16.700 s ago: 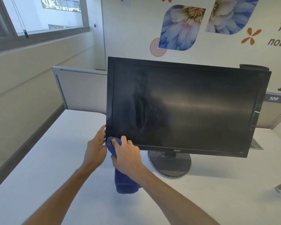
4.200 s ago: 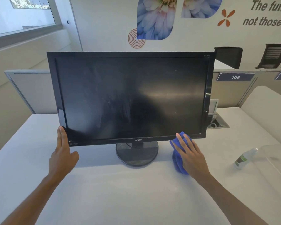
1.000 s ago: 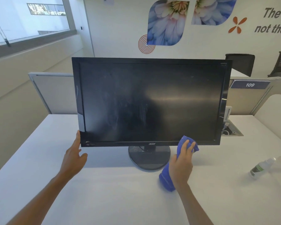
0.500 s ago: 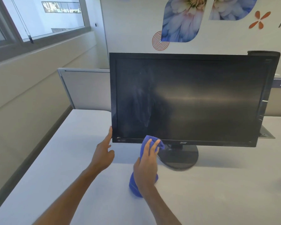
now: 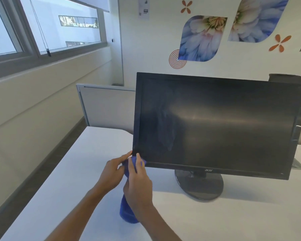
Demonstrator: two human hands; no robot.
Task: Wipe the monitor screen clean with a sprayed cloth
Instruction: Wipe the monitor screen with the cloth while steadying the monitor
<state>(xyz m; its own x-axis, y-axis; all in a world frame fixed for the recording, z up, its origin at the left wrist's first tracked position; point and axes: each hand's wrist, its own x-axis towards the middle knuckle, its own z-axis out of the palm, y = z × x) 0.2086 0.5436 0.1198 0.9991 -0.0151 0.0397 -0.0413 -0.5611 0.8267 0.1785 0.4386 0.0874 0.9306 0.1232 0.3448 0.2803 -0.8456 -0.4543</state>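
On the white desk, toward its back edge: one black monitor on a round base, upright, turned slightly to the left. Screen dark, with pale smears down its left third and a band of glare across the middle. Right edge of the frame cut off by the picture border; a partition stands behind it.

At the monitor's lower left corner: blue cloth, bunched, its upper end pressed to the bottom frame, its lower end hanging down to the desk. Much of the cloth is hidden behind the right hand.

Right hand: forearm rising from the bottom of the view, fingers extended and close together, holding the cloth flat against the corner.

Left hand: just beside the right, fingers reaching forward, tips touching the corner of the frame and the cloth's edge. Whether it pinches the cloth cannot be told; the area is blurred.
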